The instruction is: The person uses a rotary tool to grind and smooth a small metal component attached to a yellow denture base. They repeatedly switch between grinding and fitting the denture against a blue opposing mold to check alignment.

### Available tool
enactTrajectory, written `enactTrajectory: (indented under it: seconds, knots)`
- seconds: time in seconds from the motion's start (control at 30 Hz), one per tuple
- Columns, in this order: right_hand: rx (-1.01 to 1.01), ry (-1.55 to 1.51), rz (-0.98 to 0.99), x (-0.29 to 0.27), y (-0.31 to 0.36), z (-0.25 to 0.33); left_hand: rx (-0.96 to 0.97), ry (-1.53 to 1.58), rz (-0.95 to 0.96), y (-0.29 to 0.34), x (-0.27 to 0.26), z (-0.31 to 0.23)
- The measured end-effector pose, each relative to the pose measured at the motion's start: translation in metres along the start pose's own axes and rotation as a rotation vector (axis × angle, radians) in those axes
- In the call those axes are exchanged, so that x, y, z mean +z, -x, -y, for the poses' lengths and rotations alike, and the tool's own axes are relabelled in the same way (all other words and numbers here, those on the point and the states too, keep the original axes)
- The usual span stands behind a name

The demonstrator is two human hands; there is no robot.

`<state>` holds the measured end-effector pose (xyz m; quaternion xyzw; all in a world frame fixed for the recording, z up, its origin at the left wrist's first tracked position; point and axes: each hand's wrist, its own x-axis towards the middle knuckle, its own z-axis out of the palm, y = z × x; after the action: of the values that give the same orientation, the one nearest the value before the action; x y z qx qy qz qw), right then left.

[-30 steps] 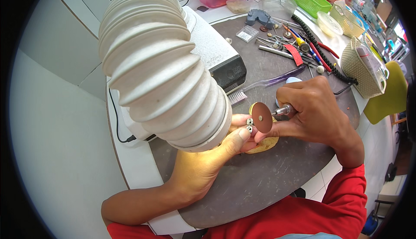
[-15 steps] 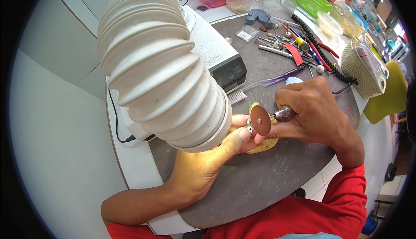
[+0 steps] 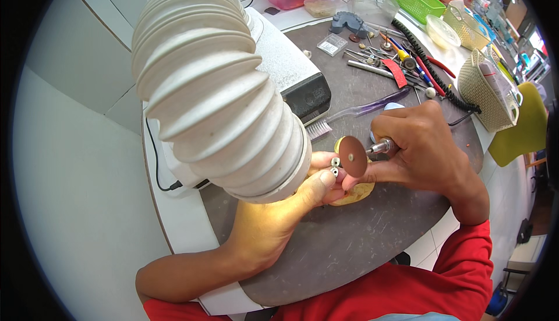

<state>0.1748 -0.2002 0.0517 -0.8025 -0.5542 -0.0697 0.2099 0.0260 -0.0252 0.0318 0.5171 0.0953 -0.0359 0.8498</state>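
My left hand [image 3: 276, 222] pinches a small whitish metal dental piece [image 3: 335, 162] with round hollows, like joined crowns, between thumb and fingers. My right hand [image 3: 428, 149] is wrapped round a metal rotary handpiece [image 3: 382, 146]. A reddish-brown cutting disc [image 3: 353, 158] is mounted at its tip, just right of the dental piece, with a narrow gap seen between them. Fingers of both hands meet below the disc. Behind and beneath them lies a yellow dental cast [image 3: 356, 195], mostly hidden by the hands.
A wide white ribbed hose [image 3: 215, 88] hangs over my left hand. A purple toothbrush [image 3: 361, 110] lies beyond the hands. Farther back are scattered burs and tools [image 3: 378, 65], a black coiled cord [image 3: 428, 65], a grey dental model [image 3: 349, 23] and a beige basket [image 3: 480, 97].
The disc and handpiece have shifted slightly right, away from the dental piece, whose hollows now show more fully. My left hand has barely moved.
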Motion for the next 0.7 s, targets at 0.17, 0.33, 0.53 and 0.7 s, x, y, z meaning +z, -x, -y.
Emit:
enactTrajectory:
  seconds: [0.17, 0.33, 0.53, 0.7]
  knots:
    - [0.026, -0.015, -0.04, -0.006, 0.0, -0.003, -0.061, 0.034, -0.072, 0.001, 0.003, -0.004]
    - [0.052, 0.027, -0.009, -0.013, -0.001, -0.004, -0.097, 0.119, -0.056, 0.002, 0.001, -0.009]
    - [0.092, 0.038, -0.004, -0.015, -0.001, -0.006, -0.122, 0.178, -0.077, 0.002, 0.001, -0.01]
    - [0.175, 0.018, 0.063, -0.023, 0.0, -0.009, -0.074, -0.107, -0.073, 0.003, 0.006, -0.009]
